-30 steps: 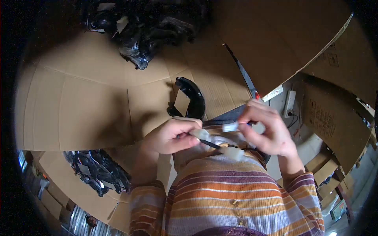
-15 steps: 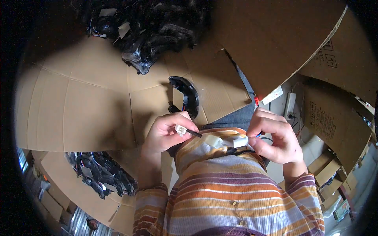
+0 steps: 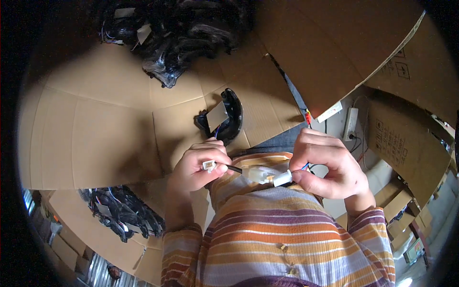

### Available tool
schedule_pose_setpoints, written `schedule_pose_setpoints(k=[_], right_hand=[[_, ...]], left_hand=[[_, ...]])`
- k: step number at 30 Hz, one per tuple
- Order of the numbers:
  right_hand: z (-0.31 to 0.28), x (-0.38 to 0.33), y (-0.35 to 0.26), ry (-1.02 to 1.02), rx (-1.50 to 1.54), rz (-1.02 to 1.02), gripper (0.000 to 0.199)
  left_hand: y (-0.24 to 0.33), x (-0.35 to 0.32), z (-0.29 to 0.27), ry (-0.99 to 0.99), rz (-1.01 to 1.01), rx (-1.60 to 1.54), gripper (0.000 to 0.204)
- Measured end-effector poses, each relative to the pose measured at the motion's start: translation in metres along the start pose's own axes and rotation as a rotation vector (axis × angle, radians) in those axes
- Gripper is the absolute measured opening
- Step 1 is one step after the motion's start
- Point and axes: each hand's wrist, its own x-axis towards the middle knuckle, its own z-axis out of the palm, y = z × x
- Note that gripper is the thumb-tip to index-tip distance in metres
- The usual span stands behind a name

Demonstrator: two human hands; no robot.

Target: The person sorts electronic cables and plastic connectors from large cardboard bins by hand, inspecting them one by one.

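Observation:
In front of my waist, my left hand (image 3: 201, 167) is closed on a small white plug connector (image 3: 209, 165), with a black-sleeved cable (image 3: 234, 169) showing at the thumb. Toward the middle is a translucent white connector (image 3: 258, 175). My right hand (image 3: 330, 165) pinches another white connector (image 3: 282, 179), with blue and red wires behind it; its end sits close to the translucent one, and I cannot tell whether they touch. Just beyond my left hand lies a curved glossy black part (image 3: 233, 115) with a cardboard piece (image 3: 217, 118) and thin wires leading toward that hand.
Cardboard sheeting (image 3: 110, 134) covers the work surface. A heap of black parts (image 3: 191, 38) lies at the far side, another pile (image 3: 124, 213) at the left. Large carton flaps (image 3: 334, 52) rise at the right, beside a white power strip (image 3: 351, 123) and red clips (image 3: 307, 117).
My left hand has turned, and its plug has shifted left and down. The right-hand connector has moved slightly left and tilted. The curved black part has rotated, bringing its cardboard piece into fuller view.

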Motion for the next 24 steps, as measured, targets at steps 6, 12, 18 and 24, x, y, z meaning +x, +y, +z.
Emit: schedule_pose_setpoints(k=[6,12,18,24], right_hand=[[0.008,-0.001,-0.001,0.056,-0.006,0.063,0.005],[0.013,-0.002,0.009,0.081,-0.168,0.105,0.006],[0.011,0.007,0.012,0.140,-0.100,0.088,0.004],[-0.016,-0.013,0.011,0.259,-0.013,0.255,0.006]], left_hand=[[0.005,0.003,0.000,-0.059,-0.048,0.087,0.004],[0.007,0.007,0.001,-0.052,-0.054,0.102,0.004],[0.015,-0.006,0.000,0.190,-0.201,0.048,0.005],[0.102,-0.191,-0.025,1.068,0.197,0.185,0.021]])
